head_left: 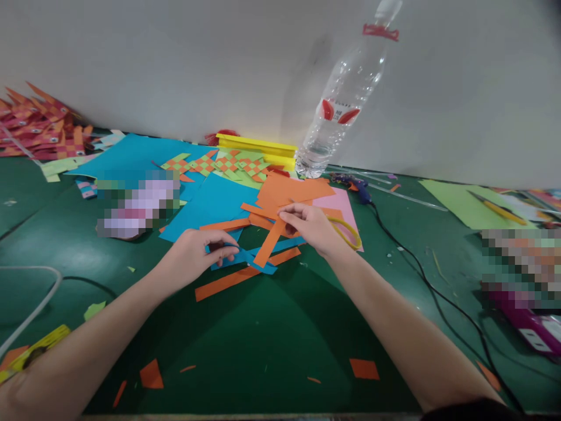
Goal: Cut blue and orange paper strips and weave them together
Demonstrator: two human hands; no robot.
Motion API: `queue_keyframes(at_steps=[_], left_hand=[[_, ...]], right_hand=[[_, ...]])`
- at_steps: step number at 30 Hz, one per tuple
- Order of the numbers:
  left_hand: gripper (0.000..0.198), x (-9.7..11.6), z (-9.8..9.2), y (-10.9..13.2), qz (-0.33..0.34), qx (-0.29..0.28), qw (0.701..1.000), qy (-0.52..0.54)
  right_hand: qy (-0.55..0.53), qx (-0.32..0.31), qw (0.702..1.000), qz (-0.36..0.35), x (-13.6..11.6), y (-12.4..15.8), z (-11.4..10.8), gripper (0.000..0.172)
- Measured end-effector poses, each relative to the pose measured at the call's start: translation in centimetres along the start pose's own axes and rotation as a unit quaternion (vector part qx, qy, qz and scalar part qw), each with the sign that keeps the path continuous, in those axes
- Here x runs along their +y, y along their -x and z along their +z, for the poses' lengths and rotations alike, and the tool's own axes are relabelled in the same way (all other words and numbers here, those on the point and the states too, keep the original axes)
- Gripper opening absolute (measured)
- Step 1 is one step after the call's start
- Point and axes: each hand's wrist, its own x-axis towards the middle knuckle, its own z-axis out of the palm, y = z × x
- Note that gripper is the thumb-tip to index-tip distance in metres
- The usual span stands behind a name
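Note:
My left hand (pixel 202 255) pinches the end of a blue paper strip (pixel 263 266) between thumb and fingertips. An orange paper strip (pixel 270 242) hangs slanting down from my right hand (pixel 307 225), its upper end held in a pinch. Its lower end crosses over the blue strip. Just below, a loose orange strip (pixel 228 284) lies on the green table. Another orange strip (pixel 223 224) rests beyond my left hand, near a blue sheet (pixel 205 204). Yellow-handled scissors (pixel 350 233) lie partly hidden behind my right hand.
Woven green-and-orange paper pieces (pixel 219 164) lie at the back. A plastic bottle (pixel 339 99) leans against the wall. A glue gun (pixel 357 186) trails a black cord (pixel 412 260) along the right. Red-and-orange woven pieces (pixel 39 126) pile up far left. Orange scraps (pixel 151 374) lie near the front edge.

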Motion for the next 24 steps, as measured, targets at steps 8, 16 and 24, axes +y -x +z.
queue_keyframes(at_steps=[8, 16, 24], left_hand=[[0.022, 0.40, -0.09, 0.00, -0.026, 0.018, 0.999, 0.008], [0.025, 0.07, -0.36, -0.29, -0.062, 0.040, 0.997, -0.001], [0.024, -0.09, -0.41, -0.28, -0.054, 0.037, 0.998, -0.004]], right_hand=[[-0.022, -0.026, 0.999, -0.003, 0.04, 0.10, 0.61, 0.014], [-0.022, -0.062, 0.998, -0.022, 0.16, 0.04, 0.31, 0.032], [0.007, -0.023, 0.998, -0.063, 0.85, -0.27, 0.46, 0.024]])
